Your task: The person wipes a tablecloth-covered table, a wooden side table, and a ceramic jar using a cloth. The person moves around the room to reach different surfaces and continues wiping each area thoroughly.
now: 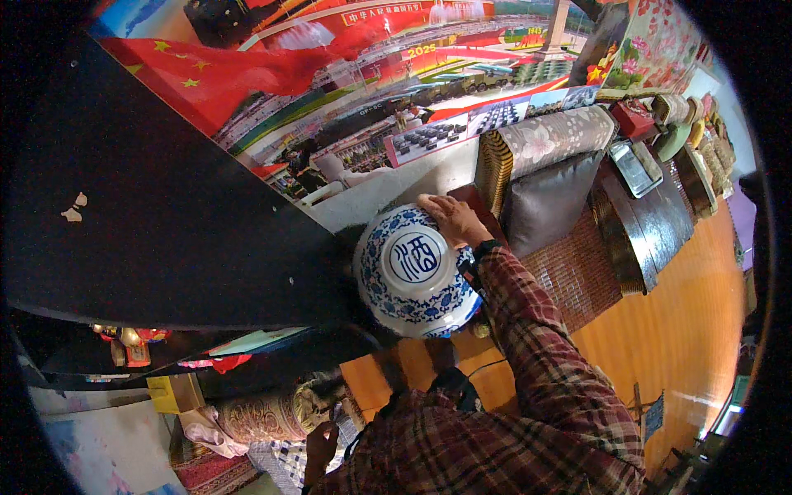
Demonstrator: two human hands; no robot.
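A large, round blue-and-white porcelain vessel [421,297] stands out at the centre, with a blue Chinese character inside a ring on its middle. My right hand [455,219] lies on its upper right edge, fingers bent over the patterned side; whether they grip it or only rest there cannot be told. The arm reaches up from the right in a plaid sleeve. My left hand [320,448] is low at the left of my body, apart from the vessel, its fingers partly curled and in shadow. What supports the vessel is hidden.
A black tabletop [204,216] spans the left, with small pale scraps [73,210] on it. Beyond, a colourful poster [346,80] covers the wall. On the right are a brown cushion [550,204] on a woven seat, a dark side table [662,216] with a metal tray [636,168], and wooden floor.
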